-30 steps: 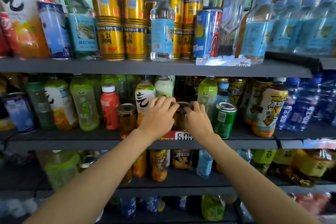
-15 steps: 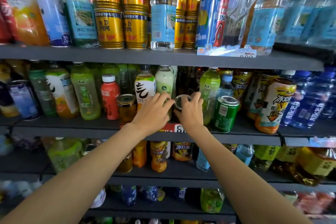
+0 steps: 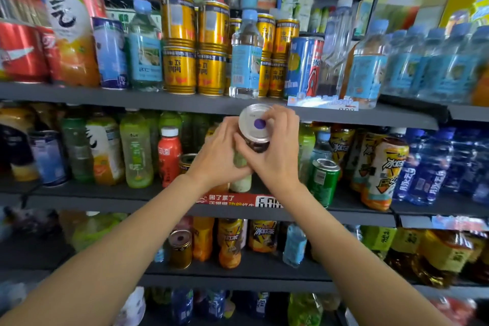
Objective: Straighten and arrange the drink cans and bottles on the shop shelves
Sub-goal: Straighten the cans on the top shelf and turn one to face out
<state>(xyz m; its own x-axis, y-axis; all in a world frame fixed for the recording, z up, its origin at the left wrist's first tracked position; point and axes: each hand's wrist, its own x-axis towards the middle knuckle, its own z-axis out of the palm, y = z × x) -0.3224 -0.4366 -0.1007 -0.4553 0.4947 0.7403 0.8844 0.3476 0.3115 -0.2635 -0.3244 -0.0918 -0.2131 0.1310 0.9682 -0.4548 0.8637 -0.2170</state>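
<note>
1. Silver, with a purple dot at its middle, the end of a can (image 3: 254, 124) now faces the camera; a second ago this can stood on the middle shelf (image 3: 105, 194) between the bottles.
2. Both hands are clamped on it: the left hand (image 3: 221, 152) wraps the dark body from the left, and the right hand (image 3: 275, 151) grips from the right with its fingers (image 3: 280, 116) over the rim.
3. It has come up and off the shelf, tilted toward the person, and sits level with the front edge of the upper shelf (image 3: 185, 104).
4. A pale green bottle (image 3: 240, 178) shows behind the wrists, and a green can (image 3: 323, 182) stands just right of them.
5. Lifted clear like this, the can is probably being checked or turned before it is set down again upright; where it will go I cannot tell.
</note>
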